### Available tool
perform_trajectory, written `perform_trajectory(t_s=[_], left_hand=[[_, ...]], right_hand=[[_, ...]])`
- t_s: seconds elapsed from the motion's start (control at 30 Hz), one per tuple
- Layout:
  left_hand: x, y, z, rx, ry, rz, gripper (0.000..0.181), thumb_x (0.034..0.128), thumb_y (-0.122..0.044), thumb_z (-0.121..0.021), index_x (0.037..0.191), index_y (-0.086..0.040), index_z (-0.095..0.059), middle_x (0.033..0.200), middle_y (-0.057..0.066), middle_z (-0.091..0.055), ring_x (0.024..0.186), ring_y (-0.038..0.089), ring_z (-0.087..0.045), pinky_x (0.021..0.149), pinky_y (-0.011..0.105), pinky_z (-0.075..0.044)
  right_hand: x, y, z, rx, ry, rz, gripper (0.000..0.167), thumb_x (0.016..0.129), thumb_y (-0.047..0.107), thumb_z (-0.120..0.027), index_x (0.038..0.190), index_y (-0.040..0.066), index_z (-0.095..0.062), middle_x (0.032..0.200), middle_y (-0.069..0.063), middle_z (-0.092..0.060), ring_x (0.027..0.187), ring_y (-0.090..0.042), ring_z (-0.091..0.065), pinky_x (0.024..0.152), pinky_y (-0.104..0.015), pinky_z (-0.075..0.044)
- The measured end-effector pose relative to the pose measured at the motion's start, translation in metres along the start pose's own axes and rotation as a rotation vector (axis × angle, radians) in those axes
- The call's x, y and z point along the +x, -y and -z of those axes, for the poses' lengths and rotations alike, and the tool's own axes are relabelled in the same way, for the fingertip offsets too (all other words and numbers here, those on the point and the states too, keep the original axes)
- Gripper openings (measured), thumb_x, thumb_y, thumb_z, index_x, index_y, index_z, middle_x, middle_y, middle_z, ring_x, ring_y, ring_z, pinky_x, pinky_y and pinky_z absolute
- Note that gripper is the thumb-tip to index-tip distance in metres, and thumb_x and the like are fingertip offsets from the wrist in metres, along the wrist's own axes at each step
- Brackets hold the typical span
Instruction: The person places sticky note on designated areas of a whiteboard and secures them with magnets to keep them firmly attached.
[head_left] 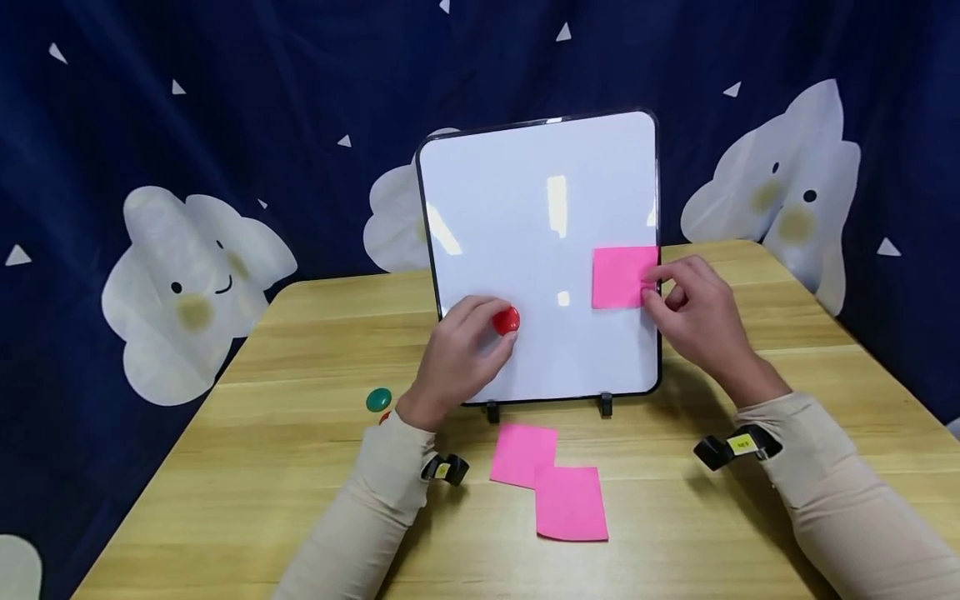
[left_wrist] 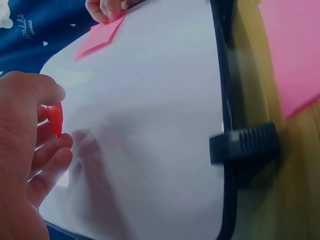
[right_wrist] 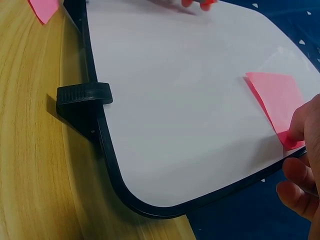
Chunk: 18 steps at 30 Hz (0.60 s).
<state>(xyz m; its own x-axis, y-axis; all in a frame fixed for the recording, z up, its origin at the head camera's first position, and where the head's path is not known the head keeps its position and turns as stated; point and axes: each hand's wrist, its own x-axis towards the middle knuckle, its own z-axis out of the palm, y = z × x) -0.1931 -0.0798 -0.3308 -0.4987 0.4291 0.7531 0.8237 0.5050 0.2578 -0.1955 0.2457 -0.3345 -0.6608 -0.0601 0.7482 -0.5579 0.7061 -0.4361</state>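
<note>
A whiteboard [head_left: 517, 208] with a black frame stands upright on the table. My left hand [head_left: 465, 354] holds a glossy red round magnet [head_left: 507, 321] between thumb and fingers, in front of the board's lower left part. Seen edge-on in the left wrist view, the red magnet [left_wrist: 56, 119] looks slightly off the surface. At the board's right edge, my right hand [head_left: 697, 317] pinches the right side of a pink sticky note [head_left: 618, 277]. That sticky note [right_wrist: 275, 97] is bent and partly lifted from the board in the right wrist view.
Two more pink sticky notes, one farther back [head_left: 523, 450] and one nearer [head_left: 572, 504], overlap on the wooden table [head_left: 300, 467]. A green round magnet [head_left: 378, 399] lies left of my left wrist, which partly hides a red piece. Black feet [head_left: 606, 405] support the board.
</note>
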Motion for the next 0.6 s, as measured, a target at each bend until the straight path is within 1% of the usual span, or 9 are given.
perform_trajectory(t_s=[0.13, 0.2, 0.33, 0.5, 0.6], left_hand=[[0.005, -0.005, -0.005, 0.015, 0.004, 0.007, 0.037, 0.0858, -0.015, -0.079, 0.119, -0.002, -0.068, 0.117, 0.010, -0.064, 0.109, 0.020, -0.061, 0.090, 0.029, -0.054], [0.007, -0.008, -0.007, 0.018, 0.008, 0.010, 0.037, 0.0857, -0.014, -0.079, 0.119, -0.003, -0.068, 0.118, 0.010, -0.064, 0.109, 0.020, -0.061, 0.090, 0.028, -0.053], [0.012, -0.010, -0.011, 0.000, -0.008, -0.006, 0.036, 0.0860, -0.010, -0.078, 0.119, -0.001, -0.068, 0.117, 0.011, -0.064, 0.108, 0.020, -0.062, 0.092, 0.027, -0.052], [0.024, -0.014, -0.018, -0.026, -0.041, -0.038, 0.033, 0.0870, -0.008, -0.074, 0.119, 0.000, -0.068, 0.116, 0.012, -0.063, 0.107, 0.021, -0.060, 0.093, 0.025, -0.051], [0.032, -0.016, -0.022, -0.010, -0.044, -0.038, 0.035, 0.0870, -0.008, -0.074, 0.120, 0.000, -0.069, 0.116, 0.011, -0.061, 0.107, 0.021, -0.059, 0.092, 0.023, -0.050]], right_hand=[[-0.001, 0.000, 0.000, 0.009, -0.014, 0.011, 0.017, 0.085, -0.005, -0.072, 0.101, 0.001, -0.071, 0.090, -0.008, -0.056, 0.069, -0.013, -0.045, 0.060, -0.017, -0.035], [-0.003, 0.001, 0.000, 0.014, -0.008, 0.006, 0.017, 0.085, -0.004, -0.072, 0.101, 0.002, -0.071, 0.089, -0.007, -0.055, 0.068, -0.013, -0.045, 0.060, -0.017, -0.035], [-0.005, 0.002, -0.001, 0.013, 0.004, 0.011, 0.018, 0.085, -0.004, -0.072, 0.102, 0.002, -0.071, 0.090, -0.008, -0.055, 0.066, -0.012, -0.044, 0.058, -0.017, -0.036], [-0.002, 0.002, 0.001, -0.004, 0.002, 0.025, 0.018, 0.085, -0.005, -0.072, 0.102, 0.001, -0.070, 0.090, -0.008, -0.055, 0.066, -0.013, -0.044, 0.058, -0.017, -0.035], [0.000, 0.002, 0.002, -0.008, 0.010, 0.016, 0.017, 0.086, -0.004, -0.072, 0.102, 0.002, -0.070, 0.089, -0.007, -0.055, 0.066, -0.014, -0.044, 0.058, -0.017, -0.035]])
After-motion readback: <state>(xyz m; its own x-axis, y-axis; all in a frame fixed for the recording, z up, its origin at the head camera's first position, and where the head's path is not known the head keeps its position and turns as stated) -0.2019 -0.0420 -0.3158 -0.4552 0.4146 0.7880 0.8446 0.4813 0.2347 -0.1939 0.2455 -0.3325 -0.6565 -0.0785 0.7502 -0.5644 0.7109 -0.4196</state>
